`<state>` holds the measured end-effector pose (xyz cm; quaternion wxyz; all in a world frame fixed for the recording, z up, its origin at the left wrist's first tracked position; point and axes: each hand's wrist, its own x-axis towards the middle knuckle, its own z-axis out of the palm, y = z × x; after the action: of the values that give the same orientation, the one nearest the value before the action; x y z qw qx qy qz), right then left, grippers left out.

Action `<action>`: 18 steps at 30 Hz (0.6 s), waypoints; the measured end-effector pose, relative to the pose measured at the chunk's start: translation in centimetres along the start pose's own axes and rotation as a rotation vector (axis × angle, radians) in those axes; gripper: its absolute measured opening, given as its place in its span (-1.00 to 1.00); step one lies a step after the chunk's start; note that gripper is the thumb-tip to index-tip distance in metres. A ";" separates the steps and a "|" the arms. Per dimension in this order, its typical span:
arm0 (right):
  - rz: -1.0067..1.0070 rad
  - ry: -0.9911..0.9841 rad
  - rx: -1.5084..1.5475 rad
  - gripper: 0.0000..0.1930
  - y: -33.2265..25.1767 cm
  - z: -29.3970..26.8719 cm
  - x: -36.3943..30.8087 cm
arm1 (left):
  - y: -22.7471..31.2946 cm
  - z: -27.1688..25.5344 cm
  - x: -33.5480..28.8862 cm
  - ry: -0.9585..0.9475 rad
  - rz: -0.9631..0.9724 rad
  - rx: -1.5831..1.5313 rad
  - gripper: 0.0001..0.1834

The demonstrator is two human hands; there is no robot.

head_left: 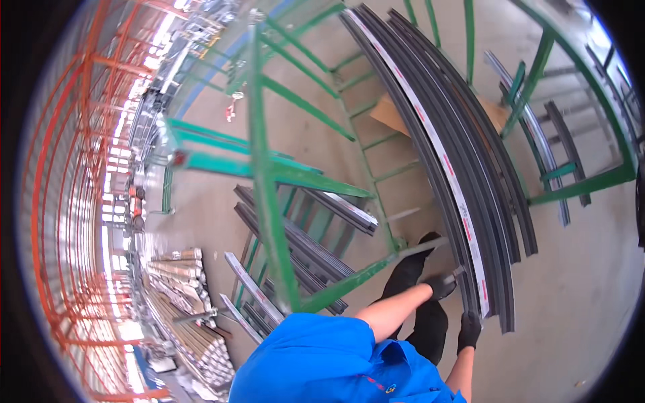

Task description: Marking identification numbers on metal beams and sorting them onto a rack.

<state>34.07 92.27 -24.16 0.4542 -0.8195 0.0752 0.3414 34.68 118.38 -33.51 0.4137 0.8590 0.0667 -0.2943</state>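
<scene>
Long dark metal profiles (470,154) lie side by side on a green rack (376,265), running from the far middle down to my hands. One carries a white strip (463,215) with red marks along its length. Black gloves cover both hands. My right hand (469,332) is closed round the near end of a dark profile beside the white strip. My left hand (442,287) is at the left side of the same profiles, close to their near ends. Its fingers are partly hidden, and a small greyish piece shows at their tips.
Green uprights (265,201) and crossbars stand at my left. More profiles (302,248) rest on a lower rack there, with stacked bundles (195,316) on the floor beyond. Further profiles (537,134) lie on supports at the right. Cardboard (391,114) shows beneath the main profiles.
</scene>
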 end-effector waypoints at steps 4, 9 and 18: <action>0.092 0.061 0.568 -0.66 -4.0 -4.2 -9.2 | 13.4 0.9 -8.7 -0.363 0.028 -0.080 -0.49; -0.136 0.013 0.478 -0.53 -5.4 -6.0 -22.5 | 25.3 -0.6 -19.2 -0.430 0.248 0.071 -0.53; -0.382 0.419 0.654 -0.54 -3.9 0.4 -39.5 | 26.7 4.7 -35.1 -0.483 0.367 0.086 -0.59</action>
<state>5.72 87.50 3.17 0.7198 -0.6833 0.1171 0.0358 13.37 102.09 1.82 0.4272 0.7786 -0.2023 -0.4128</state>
